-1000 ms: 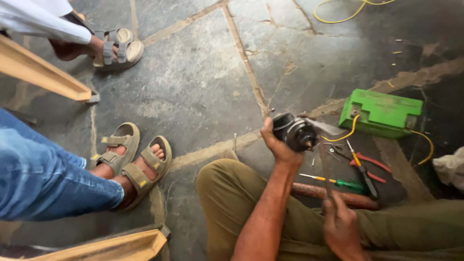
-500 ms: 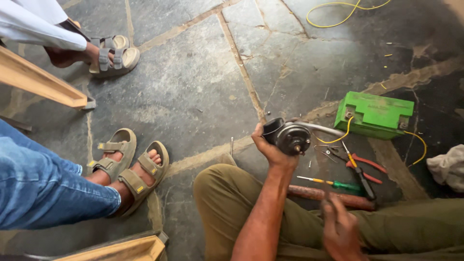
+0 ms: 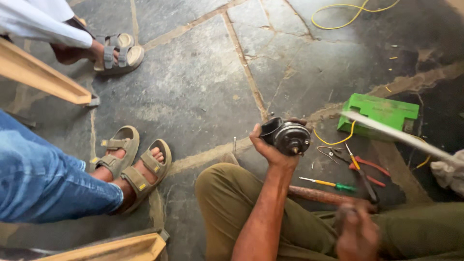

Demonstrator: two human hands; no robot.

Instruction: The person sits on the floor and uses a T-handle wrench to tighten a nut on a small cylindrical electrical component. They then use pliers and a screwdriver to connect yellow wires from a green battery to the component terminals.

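My left hand (image 3: 270, 151) is raised above my knee and grips a round black metal part (image 3: 289, 137) with a dark housing and a small centre stud. My right hand (image 3: 356, 234) is low over my right thigh and blurred by motion, its fingers curled; whether it holds anything is unclear. Just above it a rusty brown rod (image 3: 313, 194) lies on the floor. A pale blurred streak (image 3: 401, 136) crosses in front of the green box (image 3: 382, 112).
A yellow-and-green screwdriver (image 3: 328, 183), red-handled pliers (image 3: 368, 170) and thin yellow wire (image 3: 338, 13) lie on the stone floor. Another person's sandalled feet (image 3: 130, 162) stand at the left, a further sandalled foot (image 3: 115, 53) behind. Wooden beams (image 3: 38, 75) sit left; cloth (image 3: 450, 173) right.
My left hand has kept its hold on the round part. My right hand has become motion-blurred, and a pale streak now crosses the green box.
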